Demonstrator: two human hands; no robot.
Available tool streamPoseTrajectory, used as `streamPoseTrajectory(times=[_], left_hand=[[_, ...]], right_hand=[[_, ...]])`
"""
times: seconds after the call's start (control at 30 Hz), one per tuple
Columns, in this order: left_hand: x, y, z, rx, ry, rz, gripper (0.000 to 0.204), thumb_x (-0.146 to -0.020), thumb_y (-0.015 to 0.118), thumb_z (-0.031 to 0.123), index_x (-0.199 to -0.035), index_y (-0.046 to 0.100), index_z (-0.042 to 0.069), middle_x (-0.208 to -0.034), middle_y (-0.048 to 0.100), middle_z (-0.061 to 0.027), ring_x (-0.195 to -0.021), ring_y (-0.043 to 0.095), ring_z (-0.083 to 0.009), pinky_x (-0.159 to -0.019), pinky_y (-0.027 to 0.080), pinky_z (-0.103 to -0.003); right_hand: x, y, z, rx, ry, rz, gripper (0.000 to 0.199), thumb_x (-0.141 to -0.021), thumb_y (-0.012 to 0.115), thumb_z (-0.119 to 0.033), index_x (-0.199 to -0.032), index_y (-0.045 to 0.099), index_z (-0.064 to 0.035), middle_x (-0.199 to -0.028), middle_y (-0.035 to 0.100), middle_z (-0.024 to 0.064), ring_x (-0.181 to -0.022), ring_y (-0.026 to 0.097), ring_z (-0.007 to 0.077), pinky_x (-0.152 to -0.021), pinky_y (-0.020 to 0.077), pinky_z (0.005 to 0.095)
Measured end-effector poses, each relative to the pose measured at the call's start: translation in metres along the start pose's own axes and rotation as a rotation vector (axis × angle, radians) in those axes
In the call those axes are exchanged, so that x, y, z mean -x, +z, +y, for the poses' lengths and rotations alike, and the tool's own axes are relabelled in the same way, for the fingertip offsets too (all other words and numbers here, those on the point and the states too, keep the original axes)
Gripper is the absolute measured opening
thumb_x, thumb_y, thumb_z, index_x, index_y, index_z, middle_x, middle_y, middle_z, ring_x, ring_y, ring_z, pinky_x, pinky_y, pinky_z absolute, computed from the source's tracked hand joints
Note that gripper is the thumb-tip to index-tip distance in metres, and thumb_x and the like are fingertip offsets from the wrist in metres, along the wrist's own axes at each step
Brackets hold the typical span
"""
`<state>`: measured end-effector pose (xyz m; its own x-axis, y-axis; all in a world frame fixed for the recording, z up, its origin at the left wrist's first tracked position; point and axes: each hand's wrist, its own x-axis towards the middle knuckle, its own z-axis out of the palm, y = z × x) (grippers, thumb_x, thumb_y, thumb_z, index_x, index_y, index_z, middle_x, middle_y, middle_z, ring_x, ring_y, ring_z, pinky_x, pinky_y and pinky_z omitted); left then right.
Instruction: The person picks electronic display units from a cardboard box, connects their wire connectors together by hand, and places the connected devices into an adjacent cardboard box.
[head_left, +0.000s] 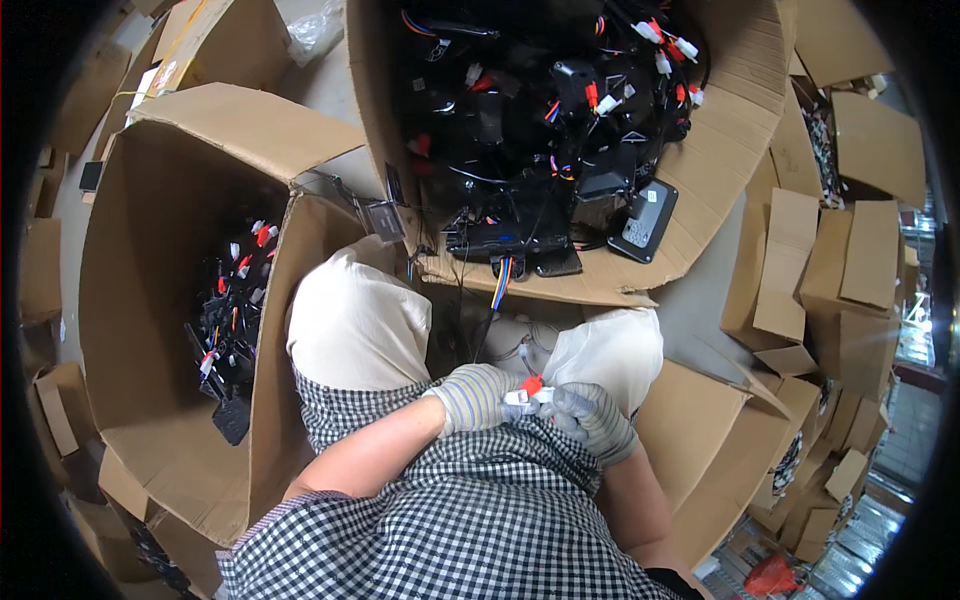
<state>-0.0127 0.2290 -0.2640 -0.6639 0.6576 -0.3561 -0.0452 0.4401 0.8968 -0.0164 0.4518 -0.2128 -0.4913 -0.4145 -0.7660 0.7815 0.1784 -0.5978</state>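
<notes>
My left hand, in a striped work glove, is closed on a plug connector in white and red above my lap. Against its other side my right hand, in a greyer glove, pinches a white end of the same connector. The two hands are almost touching, and the fingertips are partly hidden. Thin dark wires hang from the box in front down between my knees. A bundle of coloured wires comes off a black device at that box's near edge.
Ahead, a large cardboard box is heaped with black wired devices; a flat black unit lies on its flap. To my left, a deep cardboard box contains several wired black parts. More cartons stand at right.
</notes>
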Motion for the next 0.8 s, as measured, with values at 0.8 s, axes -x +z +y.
streamPoseTrajectory(times=[0.8], left_hand=[[-0.015,-0.012,0.003,0.281,0.292,0.130,0.019,-0.088,0.058,0.022,-0.099,0.061,0.008,-0.079,0.059,-0.0097,-0.074,0.059,-0.0286,-0.067,0.048,-0.036]], right_hand=[[-0.247,0.023,-0.171,1.778,-0.467,0.214,0.026,-0.092,0.046,-0.026,-0.096,0.067,-0.0105,-0.100,0.061,0.0123,-0.094,0.060,0.0294,-0.078,0.0506,0.0413]])
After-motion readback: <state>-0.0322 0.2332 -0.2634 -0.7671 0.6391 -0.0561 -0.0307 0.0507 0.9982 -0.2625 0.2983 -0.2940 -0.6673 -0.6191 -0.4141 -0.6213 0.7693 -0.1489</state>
